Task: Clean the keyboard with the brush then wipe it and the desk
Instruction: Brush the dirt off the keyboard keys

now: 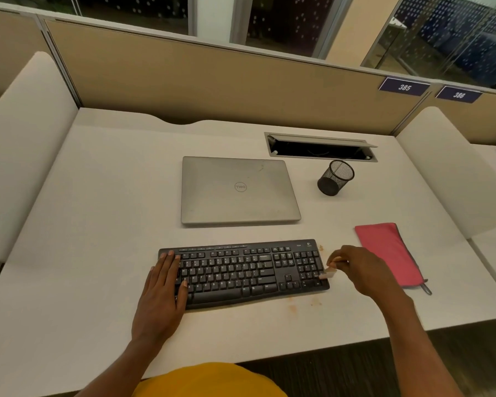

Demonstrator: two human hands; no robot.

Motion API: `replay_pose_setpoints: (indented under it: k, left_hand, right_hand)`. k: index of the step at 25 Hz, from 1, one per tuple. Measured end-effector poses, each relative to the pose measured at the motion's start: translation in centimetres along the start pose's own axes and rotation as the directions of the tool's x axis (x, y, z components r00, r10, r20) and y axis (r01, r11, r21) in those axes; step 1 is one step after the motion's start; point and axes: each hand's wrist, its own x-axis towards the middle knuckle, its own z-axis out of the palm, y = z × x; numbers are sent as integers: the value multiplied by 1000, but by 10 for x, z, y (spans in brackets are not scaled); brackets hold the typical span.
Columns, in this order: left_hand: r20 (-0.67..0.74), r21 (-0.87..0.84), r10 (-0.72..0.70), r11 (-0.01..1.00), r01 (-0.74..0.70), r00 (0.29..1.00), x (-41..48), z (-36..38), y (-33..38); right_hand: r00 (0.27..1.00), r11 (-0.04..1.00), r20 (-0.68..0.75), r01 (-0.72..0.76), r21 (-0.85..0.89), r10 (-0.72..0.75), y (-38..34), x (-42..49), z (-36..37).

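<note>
1. Black keyboard (244,272): lies on white table (98,224), near front edge.
2. Left grip (162,290): spread flat, resting on keyboard's left end.
3. Right grip (361,270): curled, pinching small brush (328,273) at keyboard's right edge.

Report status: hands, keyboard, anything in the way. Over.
Left hand flat on left end of black plastic keyboard. Right hand pinches small pale brush at number-pad corner. Red fabric pouch off right, untouched; brown stains on white desk.
</note>
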Motion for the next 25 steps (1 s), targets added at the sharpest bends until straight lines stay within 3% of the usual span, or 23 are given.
replay_pose_setpoints:
  k: [3,5,10,13,15,18,21,25]
  left_hand:
    - [4,-2,3,1000,-3,1000,1,0,0]
    - [12,4,6,1000,-6,1000,1,0,0]
    - [18,1,8,1000,-8,1000,1,0,-2]
    - [16,3,8,1000,-8,1000,1,0,-2]
    - [15,6,8,1000,-8,1000,1,0,-2]
    - [15,4,7,1000,-7,1000,1,0,-1]
    - [15,6,4,1000,-4,1000,1,0,-2]
    - [10,9,5,1000,-5,1000,1,0,-1]
  right_hand:
    - [993,955,4,114,275,-120,-27,-2,9]
    - [982,936,26,168,310,-185,-40,-5,15]
    - [999,995,20,44,93,-46,-9,-4,12]
    - [997,997,-74,-34,-74,29,7,-10,10]
    - [991,997,-131,6,80,4,1,-18,20]
    - [991,889,-53,137,436,-127,-31,-35,39]
    - [988,856,-31,146,496,-151,-47,-45,56]
    - [984,847,-180,93,523,3,-20,-53,60]
